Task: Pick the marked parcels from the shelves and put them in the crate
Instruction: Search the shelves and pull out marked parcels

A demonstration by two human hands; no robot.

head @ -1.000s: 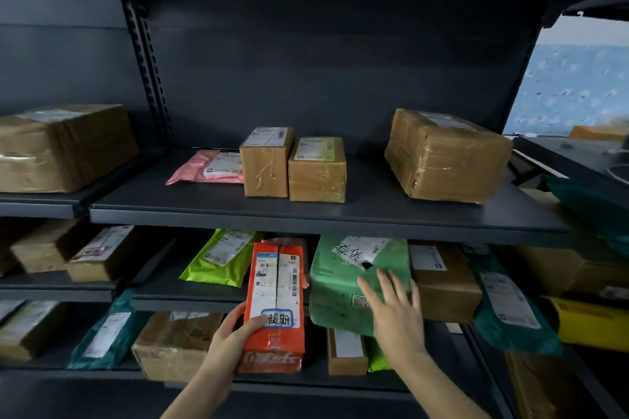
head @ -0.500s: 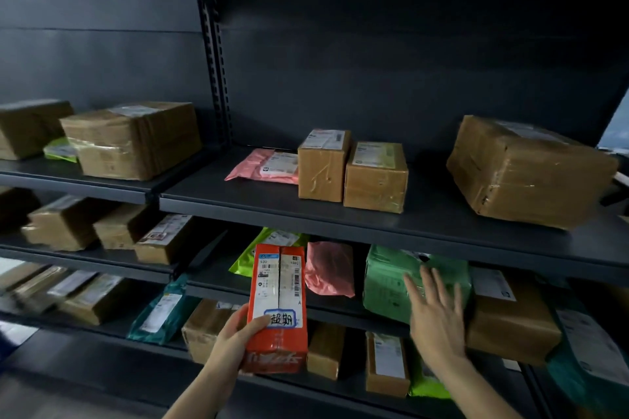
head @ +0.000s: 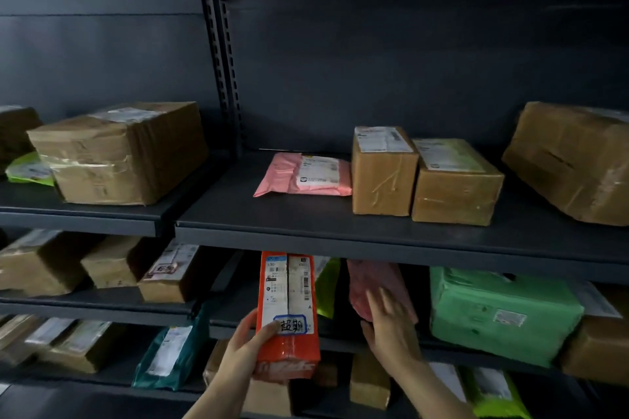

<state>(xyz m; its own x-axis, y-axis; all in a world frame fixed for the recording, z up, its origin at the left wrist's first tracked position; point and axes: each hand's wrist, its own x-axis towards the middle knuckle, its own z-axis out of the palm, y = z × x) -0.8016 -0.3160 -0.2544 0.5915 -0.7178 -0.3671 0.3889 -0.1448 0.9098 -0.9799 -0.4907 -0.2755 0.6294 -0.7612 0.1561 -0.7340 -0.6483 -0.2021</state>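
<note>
**Marked orange parcel in my left hand, right hand at the pink bag**

I am gripping the marked orange parcel (head: 287, 299) upright in my left hand (head: 245, 347) at the lower centre of the frame, in front of the middle shelf (head: 343, 343). My thumb is curling across its front beside the blue-edged handwritten sticker (head: 291, 325), and my other fingers are hiding behind the parcel. Its top edge is just reaching the lip of the upper shelf (head: 408, 250).

My right hand (head: 391, 326) is hovering open, fingers straight and slightly spread, over a pink bag (head: 371, 282) just right of the parcel. Motion blur is making it impossible to tell whether the fingertips are touching it, and the bag's upper part is disappearing into shadow under the upper shelf.

Further right a green parcel (head: 503, 313) is sitting on the middle shelf, its label too small to read. A large brown box (head: 575, 160) is running off the right edge of the frame. The labels on the small brown box (head: 383, 173) and pink mailer (head: 306, 173) above are unreadable.
</note>
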